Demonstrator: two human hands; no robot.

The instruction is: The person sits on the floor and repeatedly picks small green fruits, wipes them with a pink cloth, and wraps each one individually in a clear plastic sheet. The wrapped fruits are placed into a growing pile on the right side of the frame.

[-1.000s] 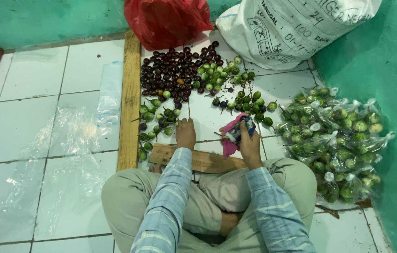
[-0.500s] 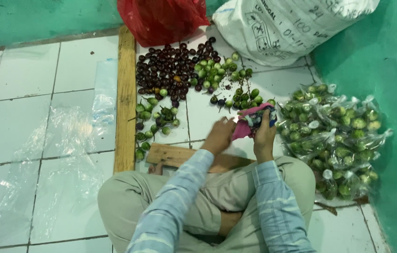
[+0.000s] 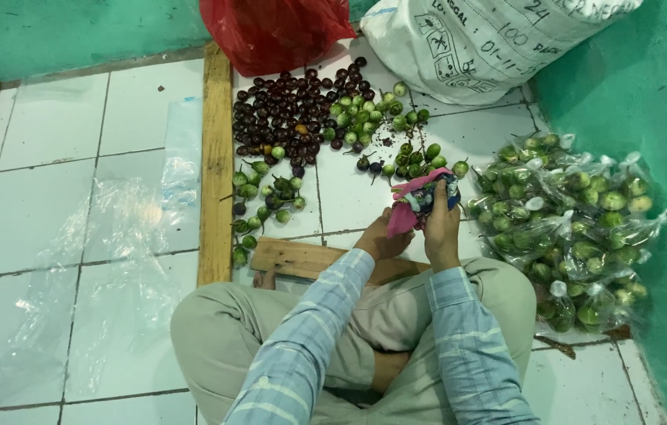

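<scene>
A: What differs from a second ago?

B: Then the left hand lay low on the wooden block and the right hand held the pink-and-blue bundle just above the floor. Half a second ago both were lifting. Now they meet in front of the knees, the bundle raised between them. The view has also swung slightly; the piles have not moved.

A: Hand poses?

B: Right hand upright, fingers curled and closed round the bundle's right side, thumb towards the body. Left hand tucked under and to the left of it, fingers bent, touching the pink cloth edge. Whether the left truly pinches it or only steadies it, cannot tell. Both forearms in blue plaid sleeves, elbows by the crossed legs.

A: Where is the bundle against the rest?

B: Above white floor tile, near the loose green round eggplants just beyond it. Dark purple fruits lie farther off and left. Clear bags of green eggplants are heaped at right against the green wall. A red plastic bag and a white sack sit at the far edge. A wooden slat runs near-to-far at left, with clear plastic sheets beyond.
</scene>
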